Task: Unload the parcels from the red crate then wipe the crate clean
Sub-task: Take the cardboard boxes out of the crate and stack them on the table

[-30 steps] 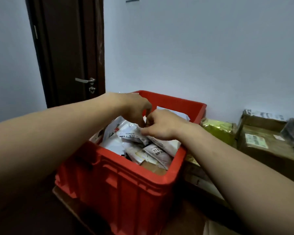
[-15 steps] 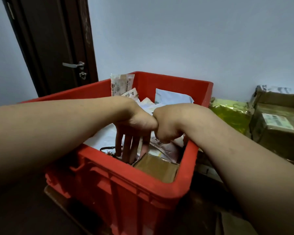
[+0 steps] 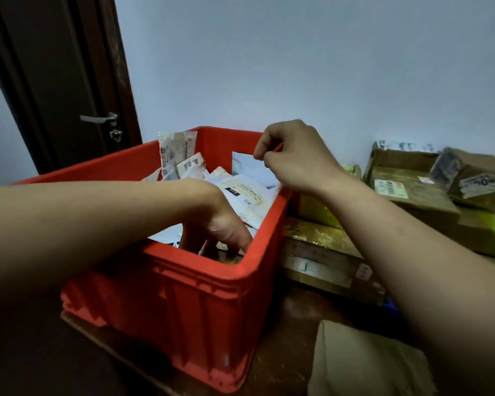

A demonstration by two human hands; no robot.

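You face a plain pale wall [image 3: 297, 67] in dim, bluish light. At far left stands a dark wooden door [image 3: 55, 81] with a metal lever handle [image 3: 97, 118].

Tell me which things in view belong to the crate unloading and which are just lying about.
Job: red crate; parcels inside it; left hand, down among them; right hand, fingers curled, over the crate's far side.
Lying about: cardboard boxes and yellow-green packet right of the crate; brown envelope at lower right; door.
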